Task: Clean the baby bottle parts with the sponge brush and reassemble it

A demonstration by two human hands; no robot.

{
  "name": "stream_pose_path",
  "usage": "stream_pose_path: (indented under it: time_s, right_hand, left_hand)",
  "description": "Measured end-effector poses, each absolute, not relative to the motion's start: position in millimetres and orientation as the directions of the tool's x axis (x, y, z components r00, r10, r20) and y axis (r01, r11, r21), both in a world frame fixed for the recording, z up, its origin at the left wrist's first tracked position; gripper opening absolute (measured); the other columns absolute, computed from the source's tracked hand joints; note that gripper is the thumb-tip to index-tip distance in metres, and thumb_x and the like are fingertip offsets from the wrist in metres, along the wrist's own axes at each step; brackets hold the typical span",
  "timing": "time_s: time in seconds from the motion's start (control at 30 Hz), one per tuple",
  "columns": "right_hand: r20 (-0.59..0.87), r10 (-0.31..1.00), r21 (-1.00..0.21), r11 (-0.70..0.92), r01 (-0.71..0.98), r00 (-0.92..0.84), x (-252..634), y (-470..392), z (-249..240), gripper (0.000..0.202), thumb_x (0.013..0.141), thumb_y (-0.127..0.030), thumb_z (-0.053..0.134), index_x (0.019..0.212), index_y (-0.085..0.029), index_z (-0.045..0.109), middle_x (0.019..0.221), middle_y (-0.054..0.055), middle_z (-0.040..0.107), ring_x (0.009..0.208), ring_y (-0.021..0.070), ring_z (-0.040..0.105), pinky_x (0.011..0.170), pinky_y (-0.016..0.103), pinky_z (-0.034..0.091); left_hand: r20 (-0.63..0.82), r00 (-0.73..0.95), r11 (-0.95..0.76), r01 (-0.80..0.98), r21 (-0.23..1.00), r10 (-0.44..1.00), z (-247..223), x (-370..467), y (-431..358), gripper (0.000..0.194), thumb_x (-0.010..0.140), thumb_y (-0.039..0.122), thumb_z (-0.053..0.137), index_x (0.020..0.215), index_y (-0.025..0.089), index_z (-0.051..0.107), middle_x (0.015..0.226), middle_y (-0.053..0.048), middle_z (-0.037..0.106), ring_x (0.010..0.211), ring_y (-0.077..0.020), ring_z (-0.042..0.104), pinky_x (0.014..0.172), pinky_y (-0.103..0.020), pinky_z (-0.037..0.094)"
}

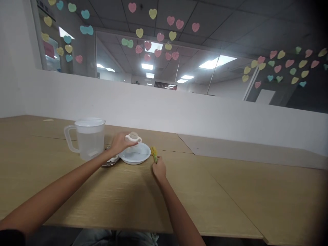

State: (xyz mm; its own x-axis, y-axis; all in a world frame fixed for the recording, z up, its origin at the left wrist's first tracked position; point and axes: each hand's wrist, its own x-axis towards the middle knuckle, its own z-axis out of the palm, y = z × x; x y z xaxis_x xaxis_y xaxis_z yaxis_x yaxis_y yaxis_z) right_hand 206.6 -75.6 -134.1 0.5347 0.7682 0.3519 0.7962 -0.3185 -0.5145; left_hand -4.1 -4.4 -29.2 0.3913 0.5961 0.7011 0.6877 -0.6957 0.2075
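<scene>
My left hand (121, 142) is closed on a small white cup-like piece (133, 137) with a loop at its side. It holds this piece tilted above the back left of a white bowl (135, 160). To the right of the bowl, my right hand (160, 168) grips the green handle of a yellow-headed brush (153, 151). The brush head is beside the bowl's rim; whether they touch I cannot tell. A metal plate (110, 164) with white pieces on it lies left of the bowl, partly hidden by my left hand and wrist.
A large translucent pitcher (91, 140) with liquid inside stands behind and left of the plate. Everything rests on a wooden table (123, 198) with seams across it. A white wall (133, 106) rises behind, below a window with heart-shaped notes.
</scene>
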Motion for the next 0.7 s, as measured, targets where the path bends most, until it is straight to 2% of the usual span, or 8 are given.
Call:
stream_pose_path:
  time_s: [0.03,0.1,0.17,0.3,0.43,0.6,0.7]
  right_hand:
    - [0.34,0.787,-0.491,-0.318,0.811,0.515,205.2,-75.9,-135.1,0.038,0.077,-0.009,0.044,0.113,-0.015,0.054,0.083,0.009,0.067,0.077,0.0213,0.064,0.061,0.026,0.041]
    - [0.33,0.818,-0.442,-0.308,0.842,0.472,201.7,-77.0,-135.4,0.033,0.079,-0.012,0.046,0.11,-0.016,0.056,0.084,0.01,0.067,0.079,0.022,0.064,0.062,0.026,0.041]
    - [0.327,0.838,-0.396,-0.299,0.868,0.438,198.2,-78.5,-134.1,0.029,0.081,-0.014,0.047,0.107,-0.018,0.058,0.085,0.011,0.067,0.08,0.0227,0.064,0.063,0.027,0.041]
    - [0.319,0.859,-0.326,-0.297,0.898,0.4,193.8,-81.4,-129.6,0.028,0.08,-0.013,0.047,0.106,-0.016,0.058,0.086,0.012,0.067,0.081,0.0237,0.064,0.065,0.028,0.042]
    - [0.293,0.88,-0.288,-0.292,0.912,0.374,193.0,-82.5,-126.7,0.024,0.078,-0.014,0.05,0.101,-0.012,0.059,0.088,0.015,0.067,0.084,0.0257,0.064,0.066,0.029,0.042]
    - [0.27,0.892,-0.28,-0.287,0.916,0.362,193.1,-81.3,-129.3,0.027,0.075,-0.015,0.054,0.101,-0.011,0.058,0.087,0.014,0.068,0.082,0.0265,0.064,0.063,0.029,0.042]
    - [0.296,0.885,-0.282,-0.279,0.918,0.36,193.2,-81.0,-130.4,0.023,0.077,-0.018,0.055,0.099,-0.012,0.059,0.085,0.014,0.068,0.079,0.0258,0.064,0.063,0.029,0.042]
  left_hand:
    - [0.686,0.373,-0.716,0.624,0.314,0.625,-38.1,-4.6,-14.7,0.045,0.073,0.056,0.057,0.099,0.019,0.064,0.095,-0.006,0.068,0.086,-0.0223,0.061,0.072,-0.03,0.043]
    - [0.675,0.364,-0.733,0.551,0.399,0.641,-60.4,-5.5,-37.3,0.043,0.071,0.056,0.059,0.093,0.02,0.067,0.092,-0.005,0.069,0.085,-0.023,0.061,0.074,-0.031,0.043]
    - [0.699,0.288,-0.707,0.559,0.433,0.655,-83.7,-6.4,-56.5,0.042,0.067,0.054,0.064,0.091,0.02,0.068,0.094,-0.006,0.069,0.09,-0.0262,0.059,0.081,-0.037,0.042]
    - [0.671,0.283,-0.696,0.524,0.491,0.686,-114.4,-5.1,-70.5,0.038,0.068,0.05,0.064,0.092,0.021,0.068,0.096,-0.006,0.069,0.092,-0.0267,0.059,0.084,-0.041,0.041]
    - [0.647,0.314,-0.694,0.532,0.486,0.694,-128.4,0.1,-64.8,0.045,0.064,0.052,0.067,0.098,0.023,0.066,0.102,-0.007,0.067,0.099,-0.0284,0.056,0.09,-0.045,0.036]
    - [0.62,0.294,-0.664,0.528,0.529,0.727,-142.1,3.2,-62.5,0.066,0.067,0.051,0.065,0.124,0.022,0.048,0.105,-0.007,0.064,0.101,-0.0267,0.056,0.094,-0.047,0.031]
    - [0.639,0.319,-0.699,0.493,0.519,0.7,-141.4,-3.0,-59.2,0.075,0.068,0.05,0.065,0.131,0.021,0.036,0.109,-0.008,0.062,0.105,-0.0267,0.053,0.095,-0.048,0.03]
